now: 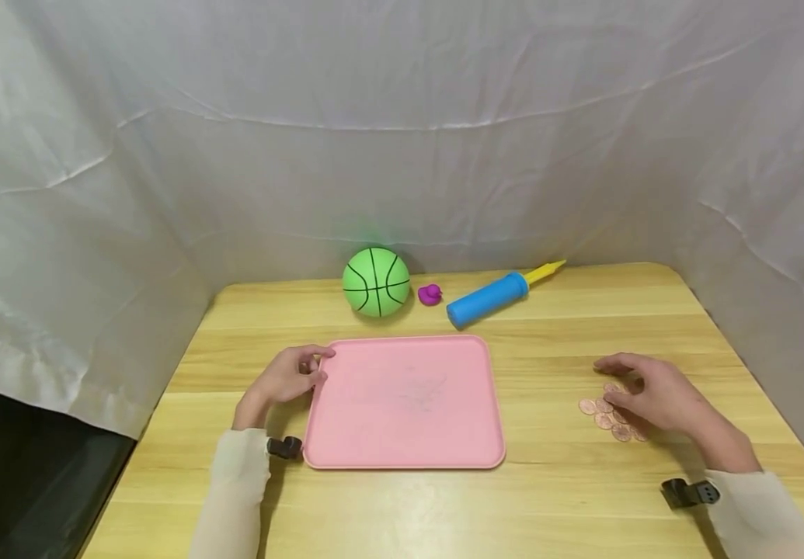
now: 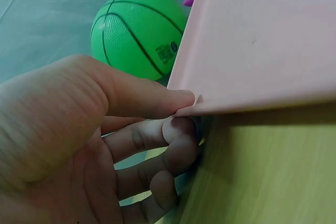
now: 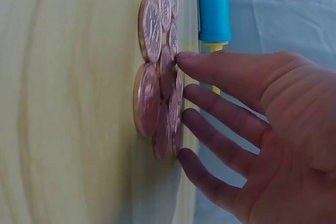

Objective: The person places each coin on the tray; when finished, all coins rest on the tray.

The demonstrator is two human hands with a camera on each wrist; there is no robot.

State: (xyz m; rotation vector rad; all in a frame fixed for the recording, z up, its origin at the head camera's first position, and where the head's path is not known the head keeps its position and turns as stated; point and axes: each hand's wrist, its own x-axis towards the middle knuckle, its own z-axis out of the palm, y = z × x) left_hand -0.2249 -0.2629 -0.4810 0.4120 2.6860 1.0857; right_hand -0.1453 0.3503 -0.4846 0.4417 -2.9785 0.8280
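Observation:
My left hand is at the left side of a pink tray that lies on the table. In the left wrist view the thumb presses on top of the tray's rim while curled fingers come in from below, pinching the edge. On the right, several copper-coloured coins lie flat in a loose cluster. Over them hovers my right hand, thumb and fingers spread. The right wrist view has its fingertips right at the coins, with none lifted between them; from above, the hand hides part of the cluster.
Behind the tray, a green basketball, a small purple rubber duck and a blue hand pump with a yellow nozzle lie along the table's far edge. Pale cloth hangs behind and at both sides of the wooden table.

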